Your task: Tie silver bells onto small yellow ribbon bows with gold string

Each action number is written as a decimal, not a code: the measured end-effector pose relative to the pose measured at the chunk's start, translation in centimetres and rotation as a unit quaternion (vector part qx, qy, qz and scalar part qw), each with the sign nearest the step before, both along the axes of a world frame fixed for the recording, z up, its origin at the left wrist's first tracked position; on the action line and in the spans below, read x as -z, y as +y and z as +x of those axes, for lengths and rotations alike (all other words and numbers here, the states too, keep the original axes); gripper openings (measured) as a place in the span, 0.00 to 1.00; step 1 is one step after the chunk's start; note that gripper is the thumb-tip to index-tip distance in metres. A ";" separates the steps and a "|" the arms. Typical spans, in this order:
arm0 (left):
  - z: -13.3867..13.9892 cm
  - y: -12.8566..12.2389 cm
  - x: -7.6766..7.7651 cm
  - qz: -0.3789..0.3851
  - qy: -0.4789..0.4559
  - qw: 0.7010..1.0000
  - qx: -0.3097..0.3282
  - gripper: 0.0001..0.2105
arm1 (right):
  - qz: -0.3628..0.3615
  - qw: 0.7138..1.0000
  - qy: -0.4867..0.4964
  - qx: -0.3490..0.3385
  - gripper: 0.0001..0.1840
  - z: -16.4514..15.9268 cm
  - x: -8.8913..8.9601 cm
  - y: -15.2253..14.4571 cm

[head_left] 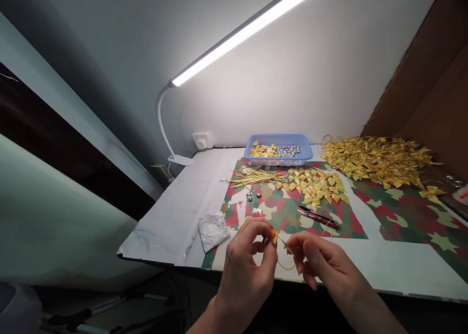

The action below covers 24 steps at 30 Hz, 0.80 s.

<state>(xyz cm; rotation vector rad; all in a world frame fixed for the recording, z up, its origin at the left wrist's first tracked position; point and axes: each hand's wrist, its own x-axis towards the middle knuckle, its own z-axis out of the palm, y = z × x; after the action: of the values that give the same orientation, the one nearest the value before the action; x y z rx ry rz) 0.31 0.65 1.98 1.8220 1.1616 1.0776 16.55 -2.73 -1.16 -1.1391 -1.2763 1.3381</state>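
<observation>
Pinched between the thumb and fingers of my left hand (248, 261) is a small yellow ribbon bow (275, 236). A dark, shiny bit beside it, partly hidden by my fingers, looks like a small bell. Thin gold cord (287, 268) curves in a loop from the bow toward my right hand (325, 261), whose curled fingertips close on it. Just beyond my hands lie red-handled thread snips (318, 217). Many yellow bows (318, 183) are spread behind the snips, with a bundle of gold cords (256, 177) to their left and a few silver bells (249, 196) nearer me.
A blue basket (309, 153) with bows and silver bells stands against the wall. At the right is a large heap of gold bows with cords (380, 158). Crumpled white paper (214, 231) lies near the front edge. A lit lamp (248, 31) hangs over the table.
</observation>
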 end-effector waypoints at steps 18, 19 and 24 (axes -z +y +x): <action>0.2 -1.0 1.3 -0.108 -0.060 0.991 0.054 0.14 | 0.254 0.883 -0.288 0.272 0.06 -1.6 1.5 1.2; 0.1 -0.9 1.5 -0.112 -0.070 0.990 0.055 0.15 | 0.239 0.895 -0.278 0.255 0.07 -1.5 1.3 1.2; -0.3 -0.1 2.6 -0.201 -0.176 0.960 0.080 0.12 | 0.104 0.971 -0.166 0.137 0.11 -1.0 -0.5 1.0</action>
<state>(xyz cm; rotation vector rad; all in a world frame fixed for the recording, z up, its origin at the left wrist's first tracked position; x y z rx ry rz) -0.02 0.54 -0.63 1.3196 0.9200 0.9432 15.59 -1.74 -0.69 -1.3694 -1.3974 0.8112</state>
